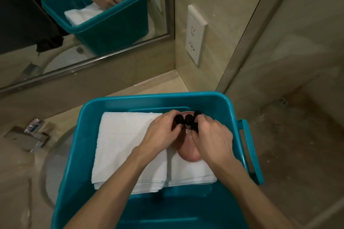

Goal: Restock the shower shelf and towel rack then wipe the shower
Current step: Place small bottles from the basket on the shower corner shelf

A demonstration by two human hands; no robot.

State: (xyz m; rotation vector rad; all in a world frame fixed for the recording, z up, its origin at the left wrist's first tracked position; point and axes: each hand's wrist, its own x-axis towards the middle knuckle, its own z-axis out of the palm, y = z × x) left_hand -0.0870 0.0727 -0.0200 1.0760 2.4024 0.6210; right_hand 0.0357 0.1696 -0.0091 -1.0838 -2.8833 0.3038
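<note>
A teal plastic tub (104, 106) sits over the sink, holding folded white towels (122, 143) and a pink cloth (188, 152). At the tub's far side stand small black-capped bottles (189, 119). My left hand (160, 132) curls its fingers round the left bottle cap. My right hand (212, 135) grips the bottles on the right. The bottles' bodies are mostly hidden behind my fingers.
A mirror (83, 15) on the far wall reflects the tub and my hands. A chrome faucet (28, 137) stands to the left of the tub. A white wall socket plate (195, 33) is on the tiled wall; a glass shower partition (242, 42) rises to the right.
</note>
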